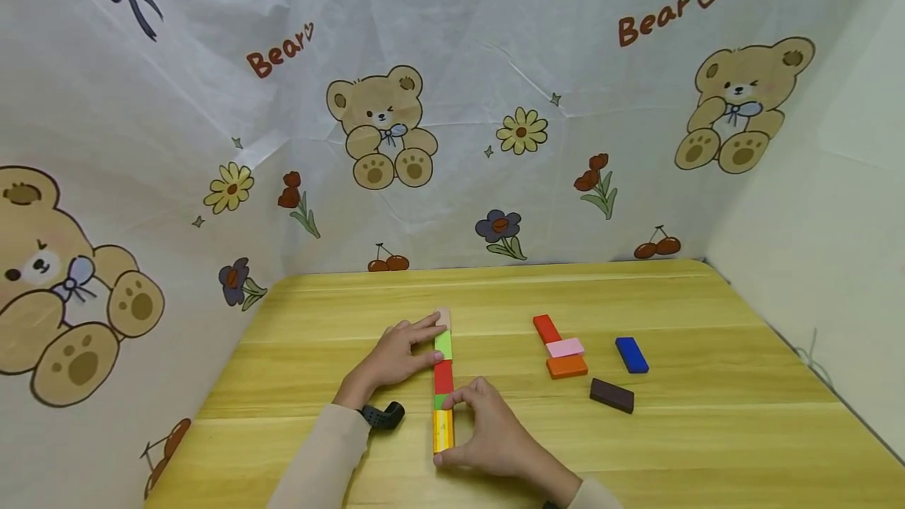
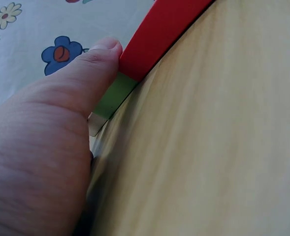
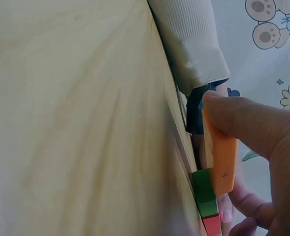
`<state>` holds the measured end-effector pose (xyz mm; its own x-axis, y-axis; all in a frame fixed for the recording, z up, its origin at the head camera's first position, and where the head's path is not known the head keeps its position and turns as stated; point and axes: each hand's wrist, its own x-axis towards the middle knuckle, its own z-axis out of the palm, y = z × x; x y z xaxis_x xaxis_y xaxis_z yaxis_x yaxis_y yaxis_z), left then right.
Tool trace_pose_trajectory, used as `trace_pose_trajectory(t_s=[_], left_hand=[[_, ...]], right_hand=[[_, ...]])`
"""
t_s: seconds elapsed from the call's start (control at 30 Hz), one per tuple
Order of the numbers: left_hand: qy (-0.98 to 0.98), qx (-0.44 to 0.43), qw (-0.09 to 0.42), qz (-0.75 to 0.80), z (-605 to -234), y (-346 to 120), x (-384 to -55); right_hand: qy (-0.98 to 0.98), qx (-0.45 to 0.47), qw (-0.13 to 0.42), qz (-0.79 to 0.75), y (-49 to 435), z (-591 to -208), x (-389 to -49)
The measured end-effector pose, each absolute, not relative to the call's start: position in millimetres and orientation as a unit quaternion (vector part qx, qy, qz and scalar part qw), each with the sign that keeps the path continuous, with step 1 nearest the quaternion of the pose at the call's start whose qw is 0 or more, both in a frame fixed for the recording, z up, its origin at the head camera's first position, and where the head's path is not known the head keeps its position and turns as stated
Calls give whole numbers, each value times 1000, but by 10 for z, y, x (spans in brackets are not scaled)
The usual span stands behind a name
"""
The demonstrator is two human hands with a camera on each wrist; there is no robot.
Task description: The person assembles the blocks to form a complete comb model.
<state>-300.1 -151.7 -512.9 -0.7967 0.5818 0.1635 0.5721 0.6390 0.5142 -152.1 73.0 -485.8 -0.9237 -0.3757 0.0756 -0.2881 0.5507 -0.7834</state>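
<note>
A straight row of wooden blocks runs away from me along the table. From far to near it shows a pale pink block [image 1: 444, 316], a light green block [image 1: 443, 345], a red block [image 1: 443, 377], a green block [image 3: 204, 192] and a yellow-orange block [image 1: 443, 432]. My right hand [image 1: 495, 434] pinches the yellow-orange block by its two ends, thumb at the near end, index finger at the far end beside the green block. With fingers stretched out, my left hand [image 1: 399, 352] touches the far blocks; its thumb [image 2: 103, 51] rests where light green meets red.
Right of the row, a small red block [image 1: 546, 328], a pink block [image 1: 566, 347] and an orange block [image 1: 567, 368] lie close together. Farther right are a blue block [image 1: 632, 355] and a dark brown block [image 1: 611, 396]. A bear-print cloth [image 1: 452, 210] hangs behind the table [image 1: 707, 446].
</note>
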Motion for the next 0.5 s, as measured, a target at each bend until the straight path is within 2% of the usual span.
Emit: trace_pose_trajectory(t_s=[0.5], left_hand=[[904, 316, 11, 287, -5132, -1523, -2990]], right_hand=[[900, -200, 41, -386, 688, -4911, -1522]])
